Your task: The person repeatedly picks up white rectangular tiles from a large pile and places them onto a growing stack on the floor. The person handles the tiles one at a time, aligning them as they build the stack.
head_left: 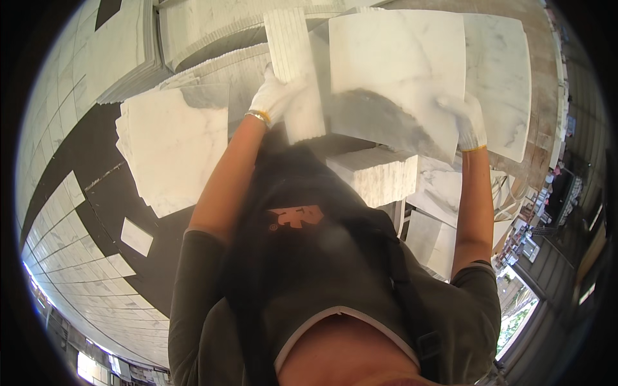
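Note:
My right hand (468, 121), in a white glove with a yellow cuff, grips the right edge of a square marble tile (396, 55). This tile is white with a dark grey patch along its lower part. Behind it, to the right, shows another pale marble tile (499, 83). My left hand (277, 96), gloved too, lies against a narrow row of white tiles (296, 58) seen edge-on. Its thumb points up along the row's left side, and its fingers stretch across the front, somewhat blurred.
Left of my left forearm lies a fanned stack of marble tiles (174, 148). Below the held tile sits a block of stacked tiles (380, 175). Long rows of tiles (212, 29) stand at the back. Tiles laid flat (90, 283) cover the dark surface (106, 174) at left, beside a small loose piece (137, 237).

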Motion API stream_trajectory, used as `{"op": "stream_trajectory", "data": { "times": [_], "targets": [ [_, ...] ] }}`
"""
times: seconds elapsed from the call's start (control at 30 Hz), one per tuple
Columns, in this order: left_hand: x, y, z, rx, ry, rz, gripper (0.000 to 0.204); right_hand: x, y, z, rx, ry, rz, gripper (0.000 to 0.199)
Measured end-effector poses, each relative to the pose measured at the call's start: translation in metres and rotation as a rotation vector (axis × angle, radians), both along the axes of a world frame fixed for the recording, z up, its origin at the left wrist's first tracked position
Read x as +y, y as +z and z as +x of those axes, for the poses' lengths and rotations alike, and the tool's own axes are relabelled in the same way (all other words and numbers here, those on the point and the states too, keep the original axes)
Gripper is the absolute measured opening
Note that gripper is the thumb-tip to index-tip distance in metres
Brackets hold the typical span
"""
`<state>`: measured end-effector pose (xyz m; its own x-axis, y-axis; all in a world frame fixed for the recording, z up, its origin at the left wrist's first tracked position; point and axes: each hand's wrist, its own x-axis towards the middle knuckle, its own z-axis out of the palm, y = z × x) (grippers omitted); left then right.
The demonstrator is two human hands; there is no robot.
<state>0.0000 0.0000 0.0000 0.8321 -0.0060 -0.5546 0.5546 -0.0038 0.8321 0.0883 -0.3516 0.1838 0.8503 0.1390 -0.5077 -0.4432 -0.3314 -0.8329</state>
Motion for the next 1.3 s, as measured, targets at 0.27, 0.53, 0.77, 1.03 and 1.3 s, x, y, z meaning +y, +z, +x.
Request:
{"op": "stream_trajectory", "data": {
  "times": [0.27,0.53,0.77,1.03,1.3],
  "targets": [
    [0.000,-0.022,0.000,0.088,0.015,0.071,0.112,0.049,-0.051,0.003,0.078,-0.031,0.003,0.035],
    [-0.001,-0.012,0.001,0.130,0.018,0.135,0.114,0.104,-0.121,0.000,-0.051,0.155,-0.347,0.030],
    [-0.003,-0.005,0.002,0.135,0.059,0.136,0.103,0.146,-0.147,-0.022,-0.138,0.220,-0.488,0.052],
    [-0.010,-0.015,0.004,0.134,0.025,0.120,0.114,0.155,-0.173,-0.038,-0.229,0.274,-0.507,0.050],
    [-0.017,-0.027,0.008,0.116,0.004,0.139,0.120,0.077,-0.134,-0.085,-0.134,0.087,-0.390,0.039]
  ]
}}
